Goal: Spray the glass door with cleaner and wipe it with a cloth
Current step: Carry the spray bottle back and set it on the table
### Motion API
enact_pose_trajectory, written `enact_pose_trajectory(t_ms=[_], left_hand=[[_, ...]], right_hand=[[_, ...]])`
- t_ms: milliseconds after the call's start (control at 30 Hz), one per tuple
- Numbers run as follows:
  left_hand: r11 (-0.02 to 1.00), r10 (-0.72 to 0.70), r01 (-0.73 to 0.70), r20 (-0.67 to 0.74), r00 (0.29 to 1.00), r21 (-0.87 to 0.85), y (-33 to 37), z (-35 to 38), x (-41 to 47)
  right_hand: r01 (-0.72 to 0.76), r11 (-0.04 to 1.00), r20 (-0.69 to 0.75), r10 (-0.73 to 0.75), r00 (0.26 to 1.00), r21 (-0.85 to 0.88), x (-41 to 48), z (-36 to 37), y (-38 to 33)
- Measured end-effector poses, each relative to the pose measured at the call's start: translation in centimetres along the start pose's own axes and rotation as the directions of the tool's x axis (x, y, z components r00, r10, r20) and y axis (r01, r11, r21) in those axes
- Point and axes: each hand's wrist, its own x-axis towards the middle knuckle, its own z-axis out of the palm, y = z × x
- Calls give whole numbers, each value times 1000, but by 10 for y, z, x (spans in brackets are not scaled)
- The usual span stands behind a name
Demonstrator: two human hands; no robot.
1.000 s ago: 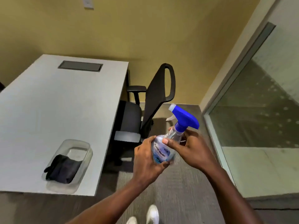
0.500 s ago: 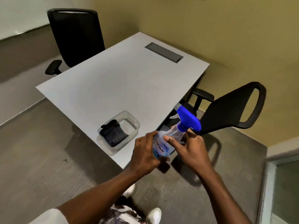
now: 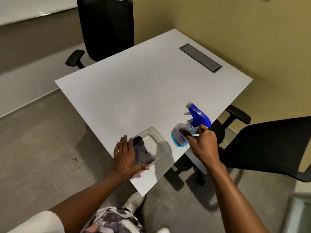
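Observation:
A clear spray bottle [image 3: 180, 135] with a blue trigger head is tilted over the near corner of the white table [image 3: 151, 91]; my right hand [image 3: 202, 145] is wrapped around its neck. A dark cloth [image 3: 143, 153] lies in a clear plastic tray [image 3: 159, 140] at the table's near edge. My left hand [image 3: 125, 157] is flat against the tray's left side, fingers spread, partly over the cloth. Only a sliver of the glass door [image 3: 299, 212] shows at the bottom right.
One black office chair [image 3: 107, 29] stands behind the table, another [image 3: 269, 145] at its right side. A grey cable hatch [image 3: 200, 58] sits in the tabletop. Yellow wall beyond, grey carpet underfoot.
My view turned left from the glass door to the table. My left hand let go of the bottle and went to the tray; my right hand carried the bottle over the table corner.

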Motion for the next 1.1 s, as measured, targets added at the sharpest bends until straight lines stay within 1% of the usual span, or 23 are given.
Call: enact_pose_trajectory(t_ms=[133, 267, 533, 700, 867, 933, 1000, 1100], left_hand=[[995, -23, 10, 120, 992, 104, -30, 6, 22], [990, -32, 5, 182, 983, 143, -36, 9, 28], [969, -13, -41, 214, 977, 245, -41, 9, 35], [968, -15, -44, 233, 972, 246, -39, 8, 37], [973, 2, -59, 247, 969, 225, -42, 8, 38], [972, 13, -73, 258, 966, 224, -44, 8, 39], [970, 23, -85, 261, 965, 229, -45, 8, 40], [970, 28, -92, 271, 962, 224, -44, 6, 41]], right_hand=[[-13, 1000, 8, 13, 1000, 4, 43, 32, 0], [-77, 997, 67, 78, 995, -15, 67, 65, 8], [-139, 988, 107, 146, 984, -65, 77, 98, 13], [-185, 979, 75, 191, 979, -80, 78, 104, 13], [-207, 969, 94, 220, 971, -132, 78, 107, 13], [-238, 964, 102, 251, 963, -122, 72, 108, 12], [-294, 951, 81, 301, 950, -92, 61, 109, 12], [-385, 921, -6, 385, 923, -56, 34, 115, 10]])
